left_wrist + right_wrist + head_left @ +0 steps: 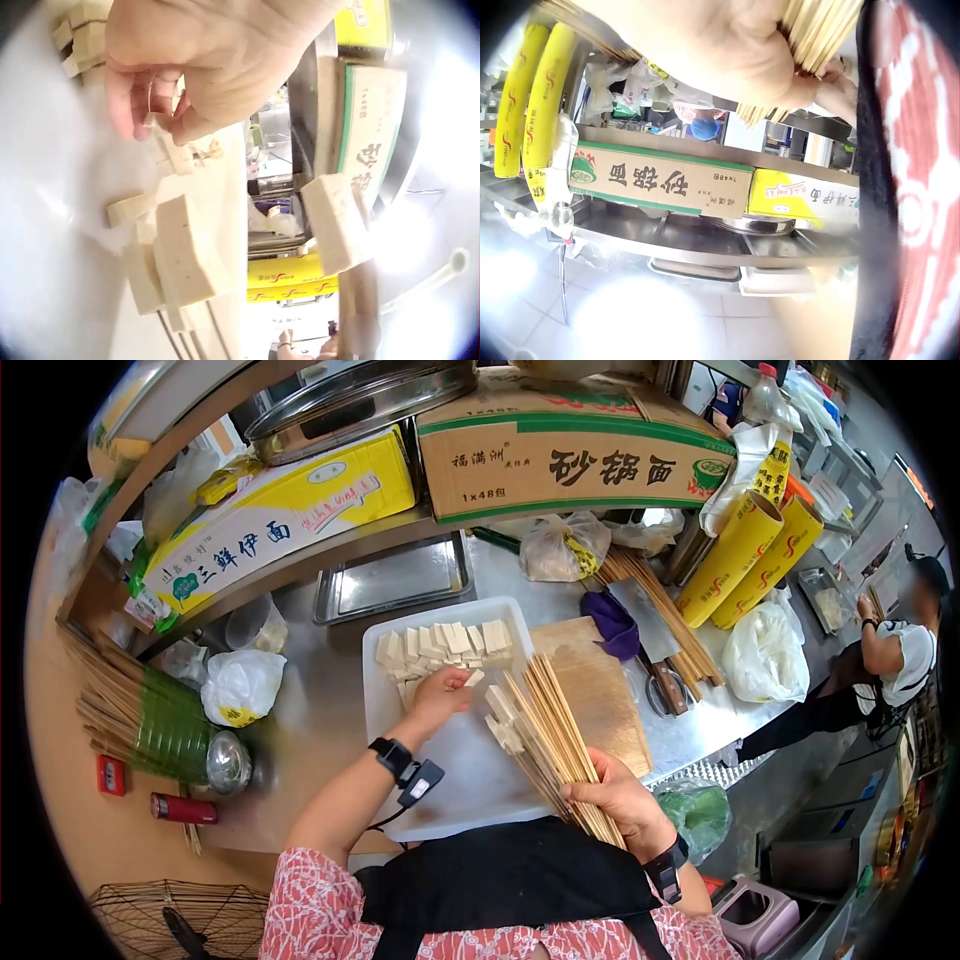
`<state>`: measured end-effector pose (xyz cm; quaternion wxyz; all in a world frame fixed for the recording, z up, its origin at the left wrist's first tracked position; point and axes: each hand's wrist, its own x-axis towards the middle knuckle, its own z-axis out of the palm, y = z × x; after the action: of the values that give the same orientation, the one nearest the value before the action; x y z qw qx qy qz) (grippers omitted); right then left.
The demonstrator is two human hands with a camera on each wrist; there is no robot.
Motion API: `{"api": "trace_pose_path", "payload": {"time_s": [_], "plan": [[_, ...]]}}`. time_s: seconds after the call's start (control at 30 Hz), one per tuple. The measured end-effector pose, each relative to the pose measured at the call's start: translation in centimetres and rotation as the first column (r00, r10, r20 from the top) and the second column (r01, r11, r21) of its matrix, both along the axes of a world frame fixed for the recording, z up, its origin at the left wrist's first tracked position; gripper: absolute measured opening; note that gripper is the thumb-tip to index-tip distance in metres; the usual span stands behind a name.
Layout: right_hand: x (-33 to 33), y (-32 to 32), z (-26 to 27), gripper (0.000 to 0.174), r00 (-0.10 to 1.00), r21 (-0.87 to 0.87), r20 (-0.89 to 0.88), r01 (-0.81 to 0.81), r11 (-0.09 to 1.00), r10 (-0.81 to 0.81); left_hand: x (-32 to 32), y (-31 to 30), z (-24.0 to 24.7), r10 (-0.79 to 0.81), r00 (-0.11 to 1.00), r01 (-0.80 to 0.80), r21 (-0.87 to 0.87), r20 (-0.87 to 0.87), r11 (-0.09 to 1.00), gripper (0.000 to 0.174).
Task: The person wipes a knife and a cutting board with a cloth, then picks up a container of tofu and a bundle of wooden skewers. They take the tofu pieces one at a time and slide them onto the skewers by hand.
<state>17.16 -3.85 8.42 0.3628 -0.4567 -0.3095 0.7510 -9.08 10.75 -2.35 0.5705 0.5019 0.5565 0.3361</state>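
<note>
My left hand [440, 698] pinches a small pale block [474, 678] between thumb and fingertips above the white tub [400, 810]; the left wrist view shows the same hand [202, 60] from close by. Rows of pale blocks [455, 640] lie at the tub's far end. My right hand [622, 800] grips a bundle of thin wooden sticks [560, 730], also seen with the hand [727, 52] in the right wrist view. Several blocks [503, 722] sit on the ends of some sticks, left of the bundle, over the tub's right side.
A wooden board [600, 685] lies right of the tub, with a cleaver [645, 622], a purple cloth [610, 624] and scissors [660, 690] beside it. A metal tray [395, 575] lies behind. Boxes [570, 460] stand on the shelf above. Another person [905, 645] is at far right.
</note>
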Motion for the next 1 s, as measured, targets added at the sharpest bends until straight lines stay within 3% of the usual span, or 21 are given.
{"api": "trace_pose_path", "payload": {"time_s": [0.17,0.3,0.4,0.5,0.7,1.0], "plan": [[-0.4,0.2,-0.2,0.041,0.994,0.057,0.022,-0.109,0.992,0.108,-2.5,-2.1,5.5,0.105,0.953,-0.093,-0.054,0.284,0.994,0.026],[-0.6,0.0,-0.5,0.042,0.993,0.076,0.01,-0.12,0.99,0.12,-3.2,-3.2,6.9,0.161,0.799,-0.131,-0.094,0.579,0.987,0.023],[-0.6,-0.2,-0.1,0.045,0.991,0.071,0.018,-0.132,0.989,0.131,-2.3,-4.2,8.9,0.152,0.697,-0.069,-0.146,0.701,0.987,0.021],[-0.6,-0.3,0.0,0.046,0.99,0.062,0.021,-0.14,0.988,0.139,-2.2,-4.4,9.0,0.198,0.661,-0.072,-0.202,0.724,0.977,0.02],[-1.2,-0.7,1.0,0.047,0.994,0.063,-0.004,-0.11,0.992,0.111,-1.5,-4.8,8.7,0.317,0.692,-0.16,-0.291,0.648,0.943,0.018],[-1.3,-0.7,1.2,0.046,0.992,0.044,-0.038,-0.119,0.992,0.121,-1.1,-4.7,9.0,0.328,0.716,-0.198,-0.271,0.617,0.942,0.024]]}}
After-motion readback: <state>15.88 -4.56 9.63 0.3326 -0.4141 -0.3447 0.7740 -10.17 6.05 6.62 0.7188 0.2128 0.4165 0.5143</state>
